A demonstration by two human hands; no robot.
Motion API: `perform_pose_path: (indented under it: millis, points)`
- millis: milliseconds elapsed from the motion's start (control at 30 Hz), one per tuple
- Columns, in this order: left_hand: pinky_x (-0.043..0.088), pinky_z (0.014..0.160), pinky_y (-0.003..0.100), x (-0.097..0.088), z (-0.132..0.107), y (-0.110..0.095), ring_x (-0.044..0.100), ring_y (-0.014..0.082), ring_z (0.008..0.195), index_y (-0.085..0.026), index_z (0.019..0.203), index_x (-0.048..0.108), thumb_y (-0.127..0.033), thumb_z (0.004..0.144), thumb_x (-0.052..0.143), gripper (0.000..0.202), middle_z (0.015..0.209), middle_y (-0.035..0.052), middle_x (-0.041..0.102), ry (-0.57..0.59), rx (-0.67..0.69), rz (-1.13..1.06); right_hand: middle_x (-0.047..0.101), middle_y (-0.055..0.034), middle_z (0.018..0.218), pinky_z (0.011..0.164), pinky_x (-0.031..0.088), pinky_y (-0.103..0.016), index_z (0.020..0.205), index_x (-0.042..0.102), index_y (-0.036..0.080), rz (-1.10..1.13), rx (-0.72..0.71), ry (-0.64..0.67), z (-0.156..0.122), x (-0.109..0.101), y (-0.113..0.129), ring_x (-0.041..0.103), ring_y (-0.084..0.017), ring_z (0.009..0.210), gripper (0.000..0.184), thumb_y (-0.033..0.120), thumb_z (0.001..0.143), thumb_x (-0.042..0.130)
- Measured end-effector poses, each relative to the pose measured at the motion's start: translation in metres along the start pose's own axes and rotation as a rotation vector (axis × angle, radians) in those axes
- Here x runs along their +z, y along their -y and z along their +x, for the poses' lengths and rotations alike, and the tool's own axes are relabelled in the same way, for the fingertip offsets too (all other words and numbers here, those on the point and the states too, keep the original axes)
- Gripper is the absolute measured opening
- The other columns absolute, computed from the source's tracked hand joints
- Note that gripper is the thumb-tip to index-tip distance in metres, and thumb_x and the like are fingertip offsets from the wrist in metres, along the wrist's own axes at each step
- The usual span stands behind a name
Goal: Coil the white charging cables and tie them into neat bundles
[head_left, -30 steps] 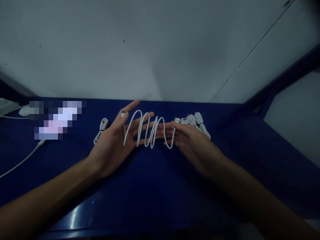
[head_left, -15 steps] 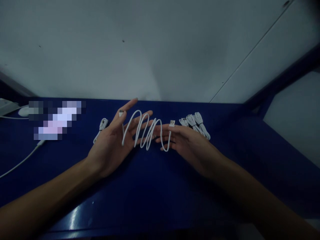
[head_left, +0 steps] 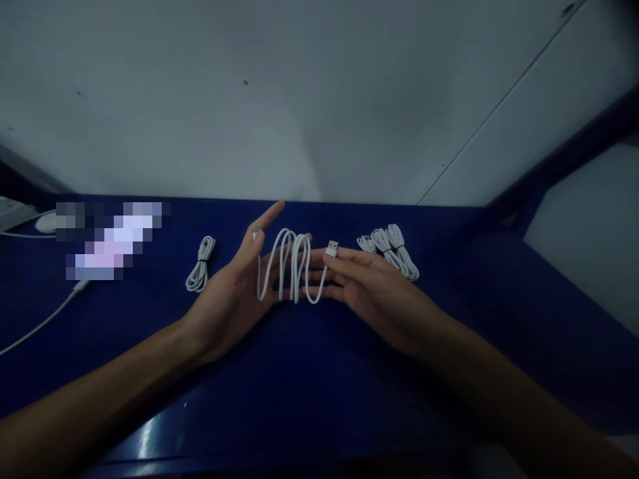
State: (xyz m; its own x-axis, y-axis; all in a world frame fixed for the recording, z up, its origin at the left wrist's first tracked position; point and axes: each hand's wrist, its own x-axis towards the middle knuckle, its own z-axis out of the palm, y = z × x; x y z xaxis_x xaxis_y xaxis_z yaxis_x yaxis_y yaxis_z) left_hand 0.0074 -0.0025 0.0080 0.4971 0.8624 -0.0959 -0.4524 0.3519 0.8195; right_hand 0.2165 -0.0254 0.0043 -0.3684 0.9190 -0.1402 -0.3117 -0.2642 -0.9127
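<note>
A white USB cable hangs in several loose loops between my two hands, above the blue table. My left hand pinches one plug end between thumb and index finger, with the index finger pointing away. My right hand grips the USB plug between thumb and forefinger, its metal end facing up. The other fingers of both hands lie behind the loops, and their tips meet or overlap there. Just left of my left hand lies a bundled white cable with a dark tie.
Several bundled white cables lie together on the blue table beyond my right hand. At the left, a blurred-out bright object has a white cord attached. A pale wall rises behind the table.
My hands have come closer together, and the cable's loops are bunched more tightly. My left hand moved right, uncovering more of the bundled cable beside it.
</note>
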Motion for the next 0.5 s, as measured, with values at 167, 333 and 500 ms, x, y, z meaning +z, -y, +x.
perform_pose_path:
  millis: [167,333,500]
  points:
    - [0.052,0.113,0.067,0.0008,-0.0016,0.0007,0.064,0.0357,0.136,-0.054,0.165,0.042,-0.056,0.113,0.049,0.052,0.155,0.0073,0.062,0.001,-0.062,0.108,0.075,-0.0067,0.138,0.113,0.058,-0.046,0.118,0.083,0.027,-0.09,-0.018,-0.027,0.0007,0.0023,-0.0007,0.073,-0.022,0.119,0.021,0.036,0.108,0.068]
    - [0.062,0.098,0.067,0.0047,-0.0031,0.0002,0.072,0.0341,0.118,-0.056,0.168,0.033,-0.057,0.113,0.046,0.057,0.132,0.0096,0.071,0.076,-0.123,0.144,0.081,-0.0047,0.117,0.101,0.063,-0.037,0.112,0.084,0.025,-0.228,-0.065,-0.049,-0.0014,0.0034,0.0002,0.077,-0.017,0.102,0.014,0.031,0.103,0.074]
    - [0.065,0.093,0.062,0.0045,-0.0026,0.002,0.079,0.0329,0.105,-0.056,0.171,0.022,-0.06,0.113,0.042,0.061,0.117,0.0091,0.075,0.151,-0.174,0.19,0.079,-0.0026,0.089,0.058,0.056,-0.021,0.106,0.081,0.02,-0.4,-0.087,-0.11,-0.0027,0.0057,-0.0018,0.073,-0.013,0.077,0.011,0.028,0.099,0.077]
